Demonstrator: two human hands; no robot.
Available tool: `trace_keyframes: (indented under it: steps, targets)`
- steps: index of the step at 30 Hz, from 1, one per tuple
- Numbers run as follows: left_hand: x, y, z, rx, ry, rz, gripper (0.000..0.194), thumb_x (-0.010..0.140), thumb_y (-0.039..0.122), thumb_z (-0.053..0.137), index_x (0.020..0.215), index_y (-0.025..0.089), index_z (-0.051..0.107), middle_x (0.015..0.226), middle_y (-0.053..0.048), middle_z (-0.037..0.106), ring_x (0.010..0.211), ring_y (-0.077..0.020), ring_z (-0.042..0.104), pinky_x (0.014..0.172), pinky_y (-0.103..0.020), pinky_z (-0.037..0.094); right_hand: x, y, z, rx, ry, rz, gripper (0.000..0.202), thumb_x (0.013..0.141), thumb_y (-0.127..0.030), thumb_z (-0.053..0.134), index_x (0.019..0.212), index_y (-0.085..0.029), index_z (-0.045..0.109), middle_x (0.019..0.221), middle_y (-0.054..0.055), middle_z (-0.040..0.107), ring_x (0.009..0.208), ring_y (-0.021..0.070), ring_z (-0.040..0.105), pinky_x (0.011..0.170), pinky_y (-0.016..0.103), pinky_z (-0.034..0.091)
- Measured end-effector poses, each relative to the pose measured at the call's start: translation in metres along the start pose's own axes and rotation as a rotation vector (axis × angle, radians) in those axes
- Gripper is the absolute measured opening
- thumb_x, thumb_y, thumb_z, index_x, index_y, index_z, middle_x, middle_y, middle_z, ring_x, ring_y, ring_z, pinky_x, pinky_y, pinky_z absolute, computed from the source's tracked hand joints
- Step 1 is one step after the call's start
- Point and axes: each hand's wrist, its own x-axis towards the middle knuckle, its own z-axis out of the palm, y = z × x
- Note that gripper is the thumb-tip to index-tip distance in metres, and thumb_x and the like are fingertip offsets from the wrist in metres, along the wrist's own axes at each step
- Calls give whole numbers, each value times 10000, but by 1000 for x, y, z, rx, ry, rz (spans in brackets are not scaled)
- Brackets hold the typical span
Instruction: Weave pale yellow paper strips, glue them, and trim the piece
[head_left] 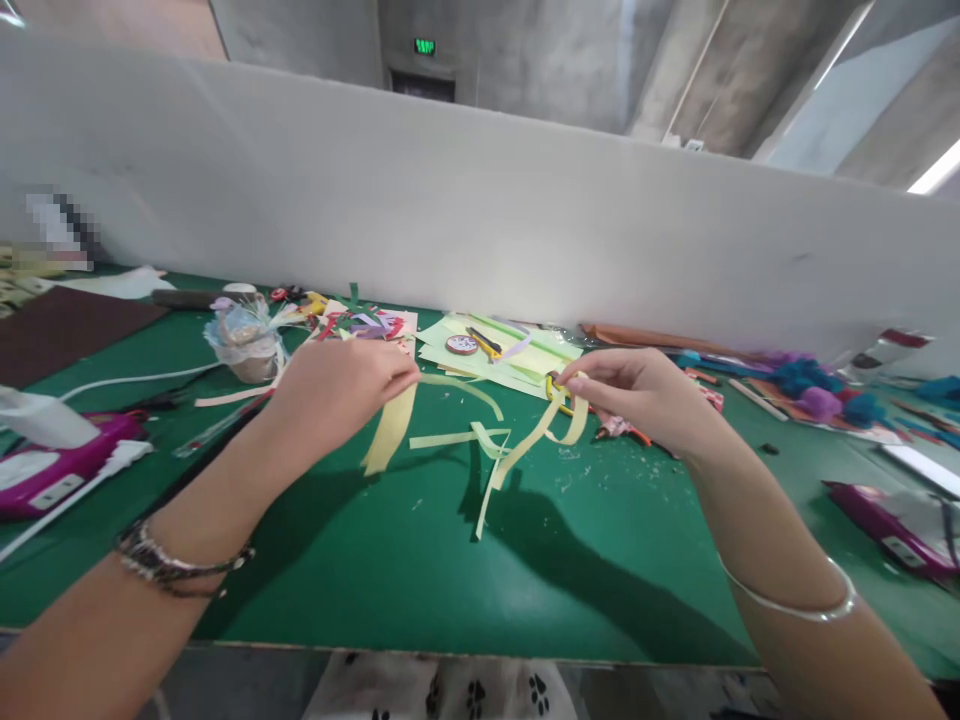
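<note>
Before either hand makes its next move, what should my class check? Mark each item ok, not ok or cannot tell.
1. Left hand grips a pale yellow strip: ok.
2. Right hand pinches a curling strip: ok.
3. Yellow-and-black tool apart from both hands, on the paper sheets: ok.
4. Green tabletop free of scraps: not ok; small pale bits lie on it.
5. Thin pale green strip between the hands joined to the curling strip: cannot tell.

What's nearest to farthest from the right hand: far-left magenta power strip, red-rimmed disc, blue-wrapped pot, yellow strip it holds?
1. Yellow strip: in the right hand.
2. Red-rimmed disc: left, beyond.
3. Blue-wrapped pot: farther left.
4. Magenta power strip: far left.
</note>
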Motion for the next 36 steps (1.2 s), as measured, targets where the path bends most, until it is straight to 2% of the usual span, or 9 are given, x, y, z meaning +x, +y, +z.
trace_keyframes:
  steps: [3,7,11,13,18,20,28,36]
  targets:
    - [2,-1,-1,83,27,-72,304,839,352,429,732,230,686,726,-41,674,669,-191,583,511,-265,257,-5,-2,1,114,-29,-55,203,775,-394,605,829,-211,674,566,-23,574,430,52,426,398,204,338]
    - [3,0,-8,-86,20,-174,306,818,398,450,766,238,706,722,-20,685,622,-158,578,514,-245,310,-7,-21,8,175,-137,-113,165,801,-310,580,906,-205,652,639,-13,628,453,43,423,403,191,318]
    - [19,5,-15,-199,51,-213,328,798,442,470,803,223,715,587,-4,647,516,-129,528,507,-241,329,11,-39,26,152,-260,-150,180,797,-270,560,936,-186,637,600,-19,631,464,49,423,422,203,293]
    - [30,10,-16,-232,57,-184,320,792,440,486,810,216,714,577,-4,644,527,-131,535,519,-241,347,26,-40,34,161,-248,-165,187,807,-282,541,944,-196,635,624,-16,642,483,57,433,450,217,300]
    - [49,16,-11,-325,108,-109,298,800,402,502,811,188,710,756,-39,702,659,-153,594,574,-245,394,61,-18,42,290,-53,-174,159,808,-279,524,886,-213,645,658,-6,630,735,119,552,684,271,387]
    - [52,14,-7,-374,91,-68,298,812,403,501,824,189,707,789,-35,708,669,-149,599,580,-244,398,69,-6,41,360,-7,-127,175,797,-291,536,919,-216,639,699,0,630,750,127,551,697,283,388]
    - [58,1,4,-376,-14,33,308,818,425,506,845,197,712,880,-38,709,751,-153,608,626,-239,411,83,24,31,655,4,-28,294,762,-296,598,1031,-180,592,758,6,639,658,103,502,633,274,372]
    - [58,-9,-1,-389,-59,63,313,805,461,520,812,216,715,908,-22,708,790,-152,612,648,-225,418,94,40,32,685,8,17,201,738,-334,631,844,-164,615,847,64,687,777,136,551,661,272,389]
